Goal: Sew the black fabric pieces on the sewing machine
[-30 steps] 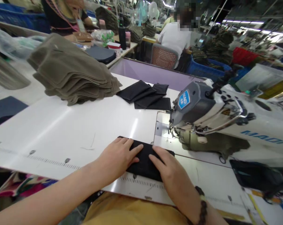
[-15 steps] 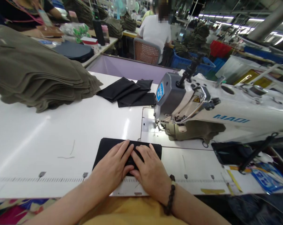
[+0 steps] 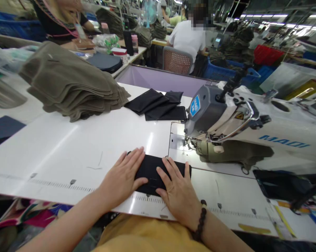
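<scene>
Head view: the left hand (image 3: 123, 178) is lying flat over the left end of a black rectangular fabric piece (image 3: 149, 172), fingers close together and thumb splayed; the right hand (image 3: 178, 190) is spreading its fingers over the other end, with no pinch showing. The piece is resting near the front edge of a smooth white tabletop (image 3: 69, 150), so its handling seems under way, not finished. Beyond, a grey-and-white metal sewing machine (image 3: 209, 105) is standing over olive fabric (image 3: 234, 153). Farther, flat black fabric pieces (image 3: 150, 101) are overlapping near a thick grey-green fabric stack (image 3: 71, 78); whether these are done or waiting, I cannot tell.
</scene>
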`<state>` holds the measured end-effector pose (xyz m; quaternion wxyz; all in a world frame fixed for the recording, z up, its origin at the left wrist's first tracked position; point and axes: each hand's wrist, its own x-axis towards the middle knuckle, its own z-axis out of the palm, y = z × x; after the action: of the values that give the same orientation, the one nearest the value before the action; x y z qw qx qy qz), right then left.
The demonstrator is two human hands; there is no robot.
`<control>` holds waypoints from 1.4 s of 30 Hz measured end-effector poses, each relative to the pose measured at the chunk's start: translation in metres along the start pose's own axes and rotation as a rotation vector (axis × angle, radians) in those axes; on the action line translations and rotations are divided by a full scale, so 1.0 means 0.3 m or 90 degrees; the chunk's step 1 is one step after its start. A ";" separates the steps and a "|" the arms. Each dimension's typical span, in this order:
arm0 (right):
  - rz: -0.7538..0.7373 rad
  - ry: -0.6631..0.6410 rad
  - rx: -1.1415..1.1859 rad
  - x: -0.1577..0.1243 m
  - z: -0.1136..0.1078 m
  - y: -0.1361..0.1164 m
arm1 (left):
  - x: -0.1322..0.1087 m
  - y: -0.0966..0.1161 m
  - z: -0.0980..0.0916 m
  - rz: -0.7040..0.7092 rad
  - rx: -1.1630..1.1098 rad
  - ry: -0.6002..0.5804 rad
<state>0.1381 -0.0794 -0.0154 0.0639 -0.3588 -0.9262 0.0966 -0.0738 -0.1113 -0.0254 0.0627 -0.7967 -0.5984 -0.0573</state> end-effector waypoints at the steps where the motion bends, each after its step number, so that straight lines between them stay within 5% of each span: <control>1: 0.002 -0.001 0.003 0.000 -0.002 0.000 | -0.015 -0.033 0.004 -0.029 0.008 0.004; 5: 0.005 -0.001 0.019 0.002 -0.011 -0.002 | -0.068 -0.093 -0.013 -0.104 0.040 0.055; 11: 0.022 0.017 0.069 0.002 -0.029 -0.008 | -0.058 0.080 -0.075 0.069 -0.069 0.065; 14: 0.071 0.055 0.091 -0.007 -0.061 0.010 | 0.039 0.113 -0.066 0.075 -0.065 0.015; 18: 0.107 0.072 0.066 -0.012 -0.125 0.083 | 0.247 0.067 -0.051 0.085 -0.072 -0.058; 23: -0.106 0.002 0.000 0.027 -0.177 0.212 | 0.421 0.094 -0.069 0.136 -0.023 -0.058; 29: -0.267 0.018 0.067 0.064 -0.157 0.333 | 0.448 0.176 -0.045 0.187 -0.051 -0.051; 34: -0.175 0.098 0.033 0.047 -0.146 0.375 | 0.472 0.149 -0.002 0.191 -0.094 -0.049; 42: -0.090 0.060 -0.076 0.059 -0.143 0.361 | 0.502 0.121 0.006 0.193 -0.135 -0.061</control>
<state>0.2039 0.0167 0.0029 0.0928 -0.3002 -0.9491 0.0195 0.0028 0.0216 -0.0031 -0.0423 -0.8816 -0.4646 -0.0718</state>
